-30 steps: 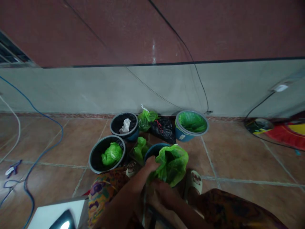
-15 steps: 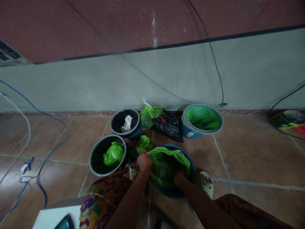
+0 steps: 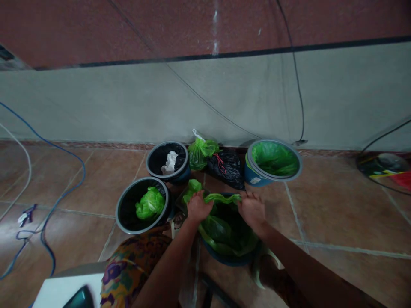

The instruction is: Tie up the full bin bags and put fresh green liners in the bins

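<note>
A green plastic bag [image 3: 221, 231] lines a dark blue bin [image 3: 229, 259] between my feet, its mouth spread wide. My left hand [image 3: 199, 206] is closed on the bag's edge at the far left of the rim. On the far right side, my right hand [image 3: 252, 208] grips the same edge, so a stretch of the bag's hem runs taut between both hands. Just beyond my left hand lies a crumpled piece of green plastic [image 3: 192, 188]. Fingertips of both hands are partly hidden behind the bag's folds.
Left stand a bin with a green bundle [image 3: 150, 203] and a black-lined bin [image 3: 149, 160] holding white paper. A tied green bag [image 3: 201, 154], a black bag [image 3: 227, 169] and stacked bins [image 3: 253, 175] line the wall. A blue cable [image 3: 64, 196] crosses the floor.
My right hand has come up out of the bag and now holds its far edge on the right. My left hand stays on the edge. The bag's mouth is opened wider.
</note>
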Tool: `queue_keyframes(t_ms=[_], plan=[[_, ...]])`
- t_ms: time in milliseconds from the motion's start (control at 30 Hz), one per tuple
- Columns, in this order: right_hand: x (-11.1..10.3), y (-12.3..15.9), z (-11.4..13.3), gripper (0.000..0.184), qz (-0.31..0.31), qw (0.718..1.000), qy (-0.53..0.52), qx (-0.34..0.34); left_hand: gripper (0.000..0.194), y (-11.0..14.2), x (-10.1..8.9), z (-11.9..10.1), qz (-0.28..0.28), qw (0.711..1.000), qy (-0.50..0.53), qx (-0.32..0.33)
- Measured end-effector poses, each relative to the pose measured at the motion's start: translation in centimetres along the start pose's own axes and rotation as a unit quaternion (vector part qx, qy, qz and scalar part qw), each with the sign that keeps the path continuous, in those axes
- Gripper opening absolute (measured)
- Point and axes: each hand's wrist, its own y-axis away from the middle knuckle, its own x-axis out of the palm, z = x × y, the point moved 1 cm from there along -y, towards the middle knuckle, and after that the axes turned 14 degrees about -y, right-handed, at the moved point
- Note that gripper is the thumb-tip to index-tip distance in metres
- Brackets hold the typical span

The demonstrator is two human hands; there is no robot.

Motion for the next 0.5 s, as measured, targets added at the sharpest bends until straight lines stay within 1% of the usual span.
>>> queue_keyframes(t_ms=[33,67,167,233,333,367,433,500], plan=[[0.0,-0.5,-0.4,0.034,-0.013,1.0,0.019,0.008,0.052,-0.4,0.1,-0.3,-0.002,1.0,-0.003,0.009],[0.2,-0.9,-1.0,0.035,-0.01,1.0,0.02,0.02,0.045,-0.8,0.3,-0.4,0.001,1.0,-0.011,0.016],[1.7,-1.6,-3.0,0.032,0.038,0.997,-0.046,0.058,0.025,-2.1,1.1,-0.5,0.023,0.999,-0.013,0.025],[2.6,-1.7,-4.4,0.032,0.044,0.99,-0.113,0.072,0.022,-2.7,1.5,-0.3,0.028,0.999,0.02,0.021],[3.2,-1.8,-6.0,0.036,0.012,0.975,-0.194,0.107,0.025,-3.4,2.2,0.1,0.025,0.998,0.062,0.01],[3.3,-1.9,-6.4,0.037,-0.001,0.965,-0.231,0.124,0.026,-3.6,2.4,0.2,0.022,0.998,0.065,0.01],[3.4,-2.4,-7.2,0.035,-0.024,0.936,-0.316,0.155,0.026,-4.1,2.9,0.1,0.02,0.998,0.063,0.009],[3.7,-3.2,-7.7,0.032,-0.024,0.904,-0.393,0.164,0.026,-4.8,3.4,-0.2,0.02,0.998,0.054,0.004]])
